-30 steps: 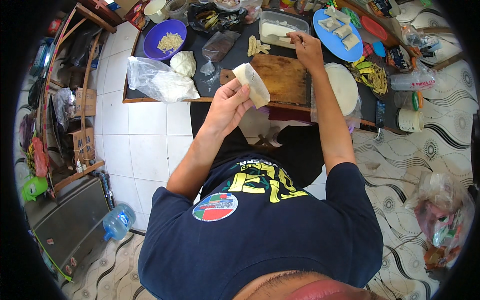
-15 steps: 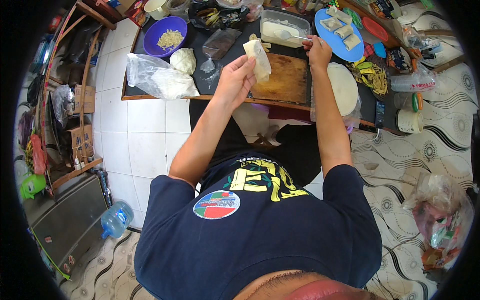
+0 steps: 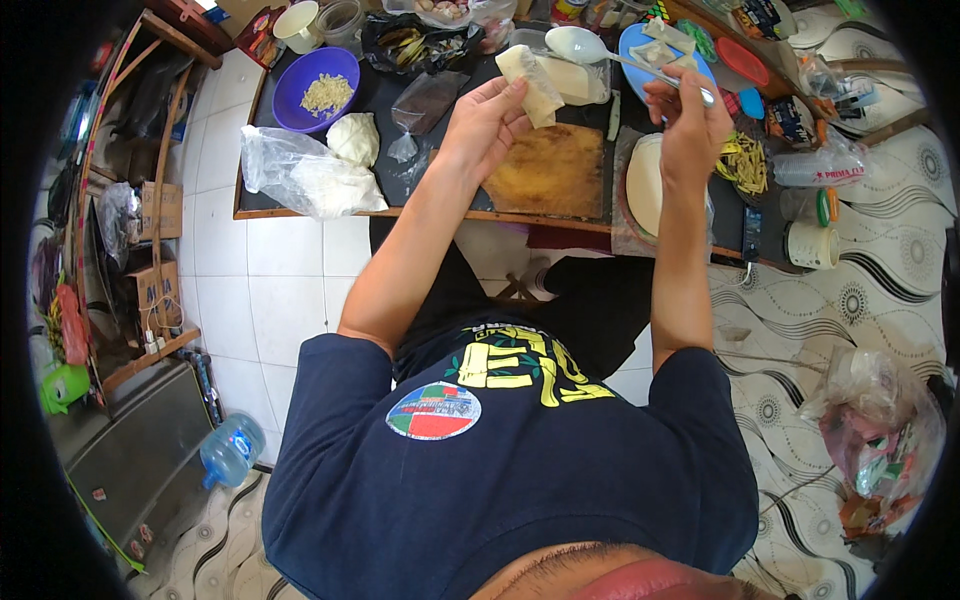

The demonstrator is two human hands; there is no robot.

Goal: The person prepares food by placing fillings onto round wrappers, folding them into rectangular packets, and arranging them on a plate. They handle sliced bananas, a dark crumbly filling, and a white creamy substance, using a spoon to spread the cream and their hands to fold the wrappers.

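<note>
Pinching the spoon (image 3: 577, 45), my right fingers (image 3: 657, 93) have lifted it from the plastic tub (image 3: 604, 96), scooping seemingly done; my left fingers (image 3: 506, 97) pinch a folded wrapper (image 3: 532, 86)

There's one spoon (image 3: 577, 44), one cutting board (image 3: 550, 176), one purple bowl (image 3: 287, 96) and one blue plate (image 3: 630, 42).

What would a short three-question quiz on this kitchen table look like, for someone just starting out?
1. Which hand holds the spoon? a) left; b) right; c) neither.
2. True or false: the left hand holds a pale folded piece.
3. Fill in: the purple bowl stands to the ____ of the cutting board.

Key: 1: b, the right hand. 2: true. 3: left.
</note>
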